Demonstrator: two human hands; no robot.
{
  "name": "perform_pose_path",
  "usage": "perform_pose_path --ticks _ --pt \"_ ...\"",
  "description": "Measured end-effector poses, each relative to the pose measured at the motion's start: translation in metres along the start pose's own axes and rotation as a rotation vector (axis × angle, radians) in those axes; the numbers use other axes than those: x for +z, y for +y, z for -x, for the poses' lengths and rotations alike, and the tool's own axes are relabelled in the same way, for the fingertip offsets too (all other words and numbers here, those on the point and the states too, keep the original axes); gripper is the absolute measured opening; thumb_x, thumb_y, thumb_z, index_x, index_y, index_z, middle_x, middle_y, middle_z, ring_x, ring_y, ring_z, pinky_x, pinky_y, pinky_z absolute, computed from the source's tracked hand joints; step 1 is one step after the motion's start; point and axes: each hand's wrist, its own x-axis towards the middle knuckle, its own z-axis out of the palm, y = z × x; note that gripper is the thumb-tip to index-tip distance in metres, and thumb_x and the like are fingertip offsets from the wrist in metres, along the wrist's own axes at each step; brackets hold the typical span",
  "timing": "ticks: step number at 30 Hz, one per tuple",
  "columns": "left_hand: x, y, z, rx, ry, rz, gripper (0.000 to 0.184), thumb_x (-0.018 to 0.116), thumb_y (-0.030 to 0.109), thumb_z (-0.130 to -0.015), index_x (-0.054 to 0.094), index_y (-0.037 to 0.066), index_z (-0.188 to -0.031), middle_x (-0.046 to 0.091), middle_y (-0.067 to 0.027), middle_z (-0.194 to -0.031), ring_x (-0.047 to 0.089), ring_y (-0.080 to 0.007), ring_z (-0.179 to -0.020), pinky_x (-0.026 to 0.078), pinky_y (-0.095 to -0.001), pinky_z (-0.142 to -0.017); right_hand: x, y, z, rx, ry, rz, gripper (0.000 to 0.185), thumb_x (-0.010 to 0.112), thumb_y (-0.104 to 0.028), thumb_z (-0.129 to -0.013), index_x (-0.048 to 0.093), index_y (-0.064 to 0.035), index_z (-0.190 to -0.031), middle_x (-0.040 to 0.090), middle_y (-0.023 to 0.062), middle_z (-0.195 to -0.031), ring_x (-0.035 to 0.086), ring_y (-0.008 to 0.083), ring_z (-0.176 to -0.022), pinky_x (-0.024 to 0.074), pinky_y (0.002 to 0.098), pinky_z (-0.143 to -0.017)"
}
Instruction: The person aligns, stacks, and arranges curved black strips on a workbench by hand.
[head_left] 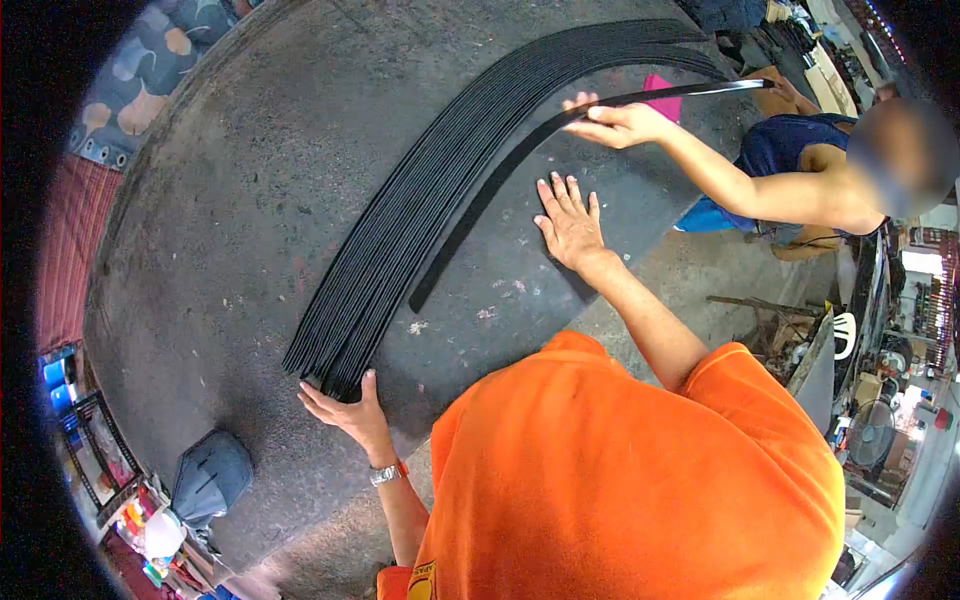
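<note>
Long thin black strips [430,165] lie side by side in a curved bundle on the dark table. My left hand [350,415], with a watch at the wrist, rests against the bundle's near end, thumb and fingers spread around the strip ends. Flat on the tabletop lies my right hand [572,228], fingers apart, holding nothing. Between that hand and the bundle runs a single black strip [490,195]. A co-worker's hand [622,124] supports this strip, which reaches to the co-worker's other hand at the far right.
The dark table [230,200] has a worn, spotted surface. A pink piece [662,98] lies beyond the single strip. At the table's lower left corner sits a dark grey item [212,475]. The co-worker [780,150] stands at the right edge; a fan [870,432] is behind.
</note>
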Motion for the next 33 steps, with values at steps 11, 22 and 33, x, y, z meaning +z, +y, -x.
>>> perform_pose_path --ticks 11,22,33 --pt "-0.057 0.011 -0.009 0.271 -0.097 0.068 0.108 0.082 0.049 -0.079 0.024 0.005 -0.159 0.021 -0.0249 -0.162 0.024 -0.0452 -0.149 0.028 -0.0611 -0.118 0.0 -0.002 0.002 0.022 -0.034 -0.041 0.061 0.038 -0.039 -0.106 0.023 -0.0166 -0.161 0.014 0.0077 -0.17 0.007 0.0315 -0.157 0.0059 0.0615 -0.123" --pt "-0.023 0.092 -0.038 0.538 -0.392 -0.086 0.065 0.08 0.037 -0.081 0.059 0.01 -0.136 0.061 -0.0113 -0.133 0.055 -0.0314 -0.124 0.037 -0.049 -0.1 -0.002 0.003 0.009 -0.017 -0.021 -0.103 0.063 0.038 -0.042 -0.106 0.024 -0.0165 -0.161 0.015 0.0081 -0.17 0.009 0.0314 -0.157 0.0074 0.0629 -0.122" --pt "-0.051 0.084 -0.003 0.334 -0.481 -0.152 0.049 0.082 0.02 -0.079 0.068 -0.002 -0.12 0.068 -0.0164 -0.107 0.064 -0.0332 -0.097 0.05 -0.0434 -0.086 -0.016 0.057 0.011 -0.308 -0.027 -0.181 0.067 0.056 -0.043 -0.099 0.036 -0.0158 -0.156 0.025 0.0126 -0.165 0.018 0.0324 -0.154 0.0102 0.0653 -0.121"
